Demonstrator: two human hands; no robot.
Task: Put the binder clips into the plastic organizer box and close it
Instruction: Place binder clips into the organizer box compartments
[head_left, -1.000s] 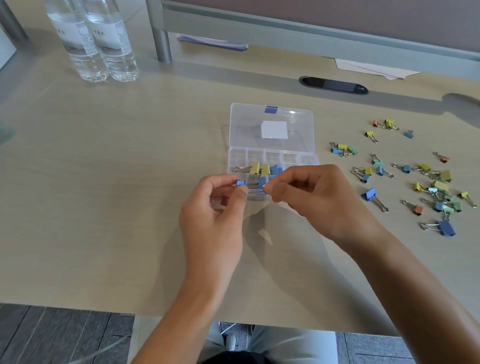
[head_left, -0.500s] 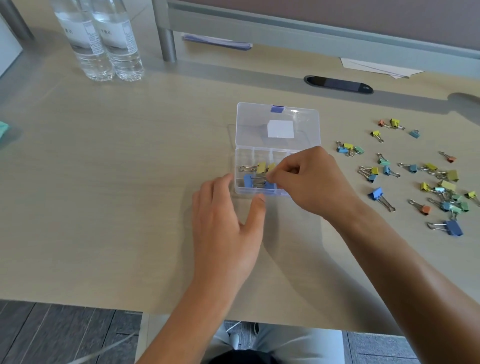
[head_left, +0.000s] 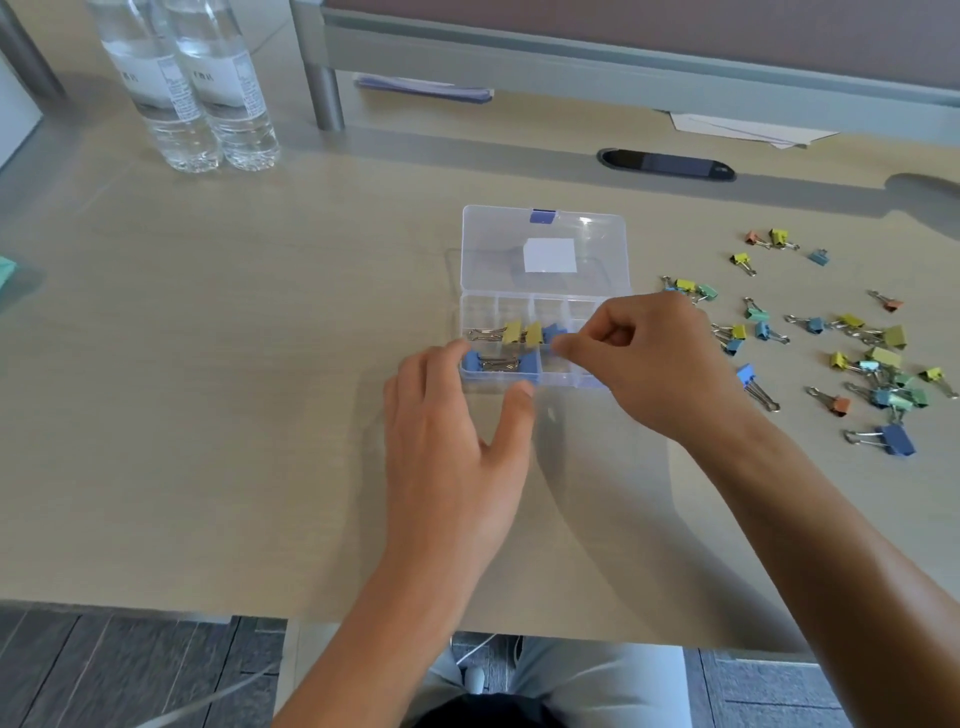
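Binder clips: most loose on desk, well right of organizer box; a few yellow and blue ones already inside left compartments. Right hand over box, thumb and forefinger pinched narrow at a divider; whether holding a clip, cannot tell. Left hand relaxed, fingers straight, thumb and fingertips touching box's front-left corner. Lid open, upright behind tray. Risks: light box sliding or tipping if left hand lifts; clip handles sticking up, blocking lid closure. Hidden: right compartments under right hand; latch small; 2 bottles cut off at top.
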